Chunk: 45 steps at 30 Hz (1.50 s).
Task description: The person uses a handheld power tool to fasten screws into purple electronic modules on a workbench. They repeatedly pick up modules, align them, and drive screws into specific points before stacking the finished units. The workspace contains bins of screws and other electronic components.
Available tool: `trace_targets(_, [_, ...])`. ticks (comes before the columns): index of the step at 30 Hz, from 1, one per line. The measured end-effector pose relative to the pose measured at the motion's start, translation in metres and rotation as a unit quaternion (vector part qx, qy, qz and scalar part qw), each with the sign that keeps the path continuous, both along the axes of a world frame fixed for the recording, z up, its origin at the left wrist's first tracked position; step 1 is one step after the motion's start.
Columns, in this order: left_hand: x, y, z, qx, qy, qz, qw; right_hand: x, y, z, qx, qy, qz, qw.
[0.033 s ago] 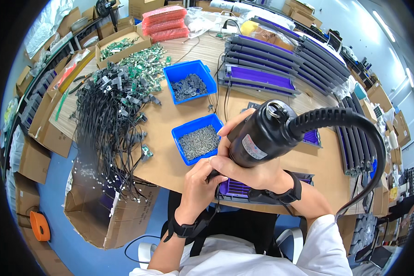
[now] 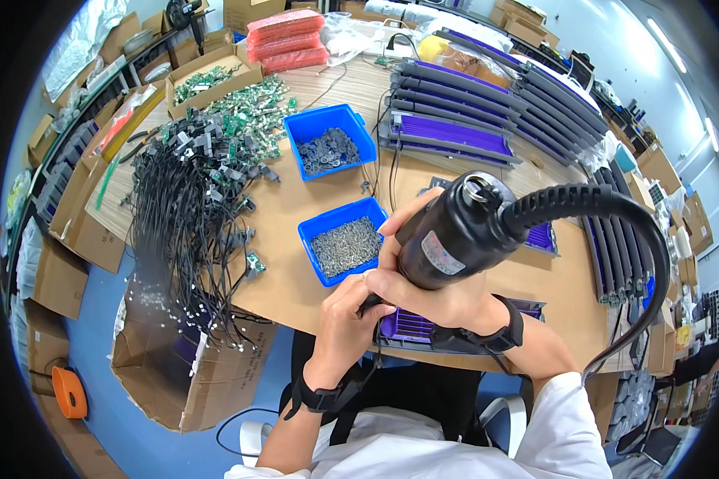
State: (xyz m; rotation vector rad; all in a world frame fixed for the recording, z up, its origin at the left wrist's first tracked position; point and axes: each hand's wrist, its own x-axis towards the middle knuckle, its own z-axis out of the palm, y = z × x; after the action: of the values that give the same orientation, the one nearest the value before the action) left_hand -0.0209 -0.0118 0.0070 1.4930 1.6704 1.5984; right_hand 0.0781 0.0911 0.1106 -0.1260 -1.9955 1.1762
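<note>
My right hand (image 2: 439, 302) is wrapped round a black electric screwdriver (image 2: 455, 235), its butt end tilted up and a thick black cable running off to the right. Close against it, my left hand (image 2: 345, 319) has thumb and fingers pinched on a small dark piece whose kind I cannot make out. The driver's tip is hidden behind the hands. Below them, a purple-and-black slotted strip (image 2: 407, 327) lies along the table's near edge, partly covered by my right wrist. Just beyond my left hand is a blue bin (image 2: 335, 219) of small metal screws.
Another blue bin (image 2: 323, 122) holds dark round parts. Black cables (image 2: 184, 207) with connectors heap at left, beside green circuit boards (image 2: 252, 104). Purple-and-dark strips (image 2: 455, 132) stack at the back right. An open cardboard box (image 2: 224, 391) stands below the table's left edge.
</note>
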Motion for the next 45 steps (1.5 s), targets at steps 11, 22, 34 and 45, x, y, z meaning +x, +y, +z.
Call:
trace_targets(11, [0.0, 0.0, -0.001, 0.006, 0.0, -0.003, 1.0, 0.003, -0.002, 0.001, 0.008, -0.003, 0.014, 1.0])
trace_targets(22, [0.0, -0.001, -0.007, -0.014, -0.018, -0.01, 1.0, -0.003, 0.006, 0.0, -0.116, -0.015, 0.069, 0.991])
trace_targets(34, [0.002, -0.002, -0.001, -0.027, -0.006, -0.013, 1.0, -0.003, 0.001, -0.001, -0.065, -0.01, 0.053, 0.996])
trace_targets(45, [0.005, -0.002, 0.011, -0.101, 0.101, -0.047, 0.989, 0.082, 0.011, 0.042, 0.088, -0.149, -0.143, 0.974])
